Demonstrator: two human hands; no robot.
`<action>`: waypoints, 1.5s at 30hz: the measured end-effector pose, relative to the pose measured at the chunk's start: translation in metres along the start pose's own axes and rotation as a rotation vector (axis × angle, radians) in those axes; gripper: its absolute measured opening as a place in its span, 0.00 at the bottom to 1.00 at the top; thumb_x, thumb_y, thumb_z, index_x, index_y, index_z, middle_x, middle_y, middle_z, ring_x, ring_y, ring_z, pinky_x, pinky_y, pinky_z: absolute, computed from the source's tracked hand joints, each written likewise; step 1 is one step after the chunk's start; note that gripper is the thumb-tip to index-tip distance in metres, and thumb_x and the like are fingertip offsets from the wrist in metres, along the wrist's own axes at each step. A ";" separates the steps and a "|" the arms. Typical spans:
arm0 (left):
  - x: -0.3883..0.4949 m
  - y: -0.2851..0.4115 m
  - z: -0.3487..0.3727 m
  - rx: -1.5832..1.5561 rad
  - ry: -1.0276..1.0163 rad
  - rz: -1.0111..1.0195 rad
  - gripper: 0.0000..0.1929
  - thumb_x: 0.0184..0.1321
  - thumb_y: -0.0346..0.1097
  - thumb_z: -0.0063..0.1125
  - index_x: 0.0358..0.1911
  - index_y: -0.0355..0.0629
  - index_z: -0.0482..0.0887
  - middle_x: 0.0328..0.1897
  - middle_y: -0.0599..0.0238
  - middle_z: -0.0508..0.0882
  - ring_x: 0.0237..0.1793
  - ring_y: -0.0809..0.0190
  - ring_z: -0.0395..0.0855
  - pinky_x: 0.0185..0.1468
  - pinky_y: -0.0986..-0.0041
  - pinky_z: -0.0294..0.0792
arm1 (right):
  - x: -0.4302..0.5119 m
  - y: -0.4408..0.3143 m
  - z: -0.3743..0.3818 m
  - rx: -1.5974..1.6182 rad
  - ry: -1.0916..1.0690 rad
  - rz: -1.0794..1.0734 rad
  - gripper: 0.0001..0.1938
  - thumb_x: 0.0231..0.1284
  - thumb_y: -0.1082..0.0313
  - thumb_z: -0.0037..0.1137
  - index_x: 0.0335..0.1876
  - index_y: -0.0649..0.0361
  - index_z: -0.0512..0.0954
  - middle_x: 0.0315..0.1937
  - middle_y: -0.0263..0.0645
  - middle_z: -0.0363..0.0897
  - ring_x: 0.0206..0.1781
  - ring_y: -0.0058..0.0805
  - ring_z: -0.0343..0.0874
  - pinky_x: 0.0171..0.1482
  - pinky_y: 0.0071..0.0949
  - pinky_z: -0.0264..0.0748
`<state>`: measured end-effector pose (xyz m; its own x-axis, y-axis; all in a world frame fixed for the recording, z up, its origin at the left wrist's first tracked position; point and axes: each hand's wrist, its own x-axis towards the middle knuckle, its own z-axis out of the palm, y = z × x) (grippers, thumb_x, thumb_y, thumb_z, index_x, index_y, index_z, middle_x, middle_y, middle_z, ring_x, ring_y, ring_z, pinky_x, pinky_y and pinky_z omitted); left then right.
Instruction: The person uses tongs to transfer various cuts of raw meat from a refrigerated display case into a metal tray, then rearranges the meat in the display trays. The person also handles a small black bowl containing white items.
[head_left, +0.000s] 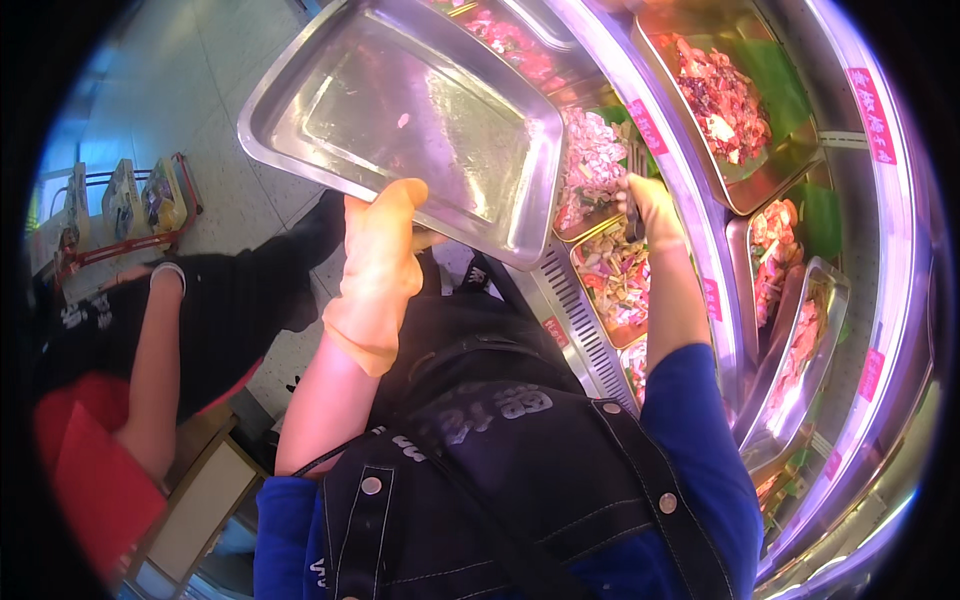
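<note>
My left hand (385, 259), in a pale glove, grips the near rim of a stainless steel tray (390, 120). One small pink scrap lies on the tray's floor, which is otherwise bare. To the right, my right hand (651, 214), which looks gloved too, is closed around a dark-handled metal serving utensil (636, 214); its exact kind is partly hidden. That hand is over the lower shelf of a display case, beside a pan of pale pink sliced meat (594, 154). Just nearer to me sits a pan of meat mixed with cut vegetables (611, 281).
Lit shelf edges (622, 82) with red labels curve along the right. An upper shelf carries more pans of meat (720, 105), one tilted (799, 360). At left, a person in red and black (157, 337) stands close by, near a red-rimmed basket (124, 251) of packages.
</note>
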<state>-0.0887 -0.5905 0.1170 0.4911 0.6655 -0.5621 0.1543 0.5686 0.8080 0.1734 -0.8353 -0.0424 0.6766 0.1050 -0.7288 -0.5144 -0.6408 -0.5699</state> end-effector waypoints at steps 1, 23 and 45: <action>0.000 0.000 0.000 0.008 0.015 -0.001 0.20 0.57 0.32 0.54 0.54 0.35 0.74 0.47 0.56 0.79 0.44 0.54 0.83 0.41 0.58 0.82 | 0.007 -0.003 0.003 -0.024 0.040 -0.047 0.10 0.61 0.62 0.52 0.37 0.59 0.82 0.25 0.32 0.79 0.24 0.22 0.76 0.29 0.26 0.72; 0.005 0.016 -0.018 0.077 0.025 0.023 0.25 0.57 0.32 0.53 0.60 0.35 0.71 0.50 0.54 0.79 0.47 0.52 0.83 0.43 0.59 0.82 | -0.055 0.035 0.028 -0.585 0.099 -0.055 0.21 0.54 0.62 0.56 0.53 0.64 0.76 0.44 0.56 0.84 0.49 0.49 0.84 0.53 0.40 0.78; 0.004 0.014 -0.011 0.032 0.049 -0.001 0.21 0.59 0.30 0.53 0.57 0.34 0.72 0.51 0.52 0.78 0.48 0.49 0.82 0.45 0.52 0.80 | -0.109 0.023 -0.012 -0.108 -0.210 0.083 0.08 0.56 0.73 0.53 0.32 0.74 0.77 0.22 0.45 0.82 0.15 0.30 0.78 0.18 0.29 0.73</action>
<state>-0.0939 -0.5742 0.1242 0.4480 0.6882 -0.5707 0.1828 0.5544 0.8119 0.0941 -0.8709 0.0286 0.5045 0.1969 -0.8407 -0.4964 -0.7305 -0.4690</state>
